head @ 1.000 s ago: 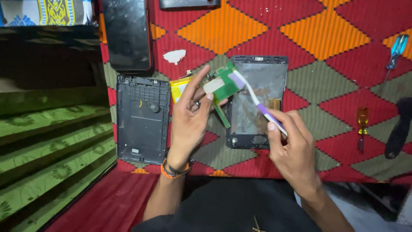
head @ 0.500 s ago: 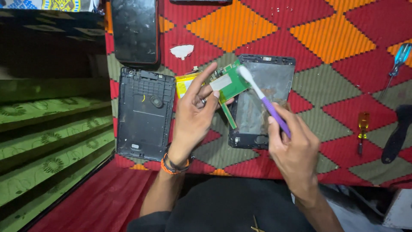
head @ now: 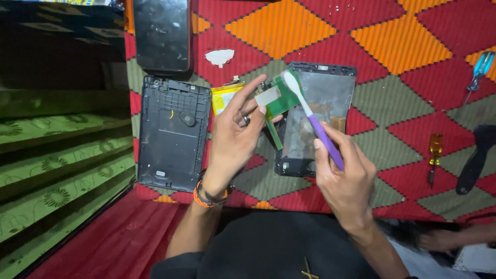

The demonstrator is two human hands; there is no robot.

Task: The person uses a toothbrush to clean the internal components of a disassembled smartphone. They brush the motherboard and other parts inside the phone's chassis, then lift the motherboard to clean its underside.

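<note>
My left hand (head: 233,142) pinches a green circuit board (head: 279,103) with a silver shield, held up over the cloth. My right hand (head: 345,178) grips a purple and white toothbrush (head: 312,118), its bristle head resting on the top of the board. Under the board lies an open tablet front frame (head: 321,111) with its bare inner side up. A yellow battery (head: 223,96) lies just left of my left hand's fingers. The black back cover (head: 173,133) rests inner side up, further left.
A dark screen panel (head: 161,34) lies at the top left, a white scrap (head: 219,56) beside it. A blue screwdriver (head: 476,73), an orange screwdriver (head: 435,154) and a black tool (head: 474,160) sit at the right on the patterned cloth (head: 403,31). Green cushions (head: 62,170) lie to the left.
The brush head has slid up along the board toward its upper edge. The view has shifted slightly; both hands keep their hold.
</note>
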